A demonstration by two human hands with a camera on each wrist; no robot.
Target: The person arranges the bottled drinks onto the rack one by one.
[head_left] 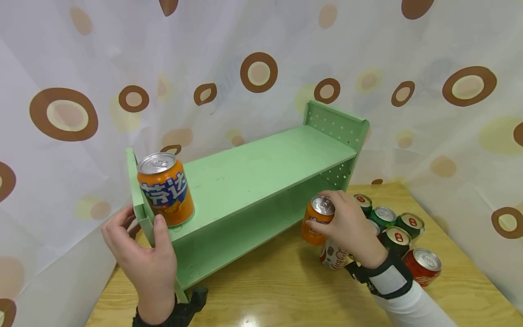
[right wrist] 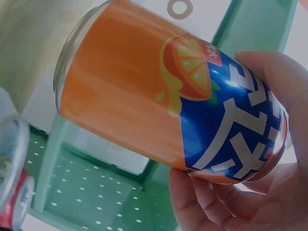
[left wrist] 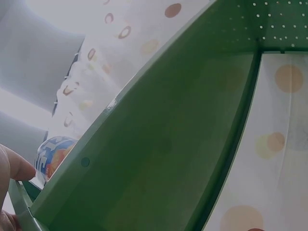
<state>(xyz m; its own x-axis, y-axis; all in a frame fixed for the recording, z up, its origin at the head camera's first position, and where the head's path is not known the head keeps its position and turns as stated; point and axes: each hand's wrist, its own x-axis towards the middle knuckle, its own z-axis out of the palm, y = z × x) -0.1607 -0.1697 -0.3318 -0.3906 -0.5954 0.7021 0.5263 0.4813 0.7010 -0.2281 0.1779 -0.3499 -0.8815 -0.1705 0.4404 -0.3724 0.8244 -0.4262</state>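
A green two-tier shelf (head_left: 253,163) stands angled on the table. On its top board, against the left end panel (head_left: 136,195), an orange soda can (head_left: 175,206) with blue and white lettering stands upright. My left hand (head_left: 143,263) grips that panel, thumb on the inner side close by the can and fingers outside. To the right, my right hand (head_left: 353,225) holds a second orange soda can (right wrist: 130,86) around its upper part, in front of the shelf. A white Coca-Cola can (head_left: 334,255) is just below and behind that can in the head view.
Several green and dark cans (head_left: 397,240) stand grouped on the wooden table (head_left: 278,290) at the right, with a red can (head_left: 422,268) in front of them. A patterned sheet (head_left: 229,36) hangs behind the shelf. The shelf's right end panel (head_left: 337,122) is perforated.
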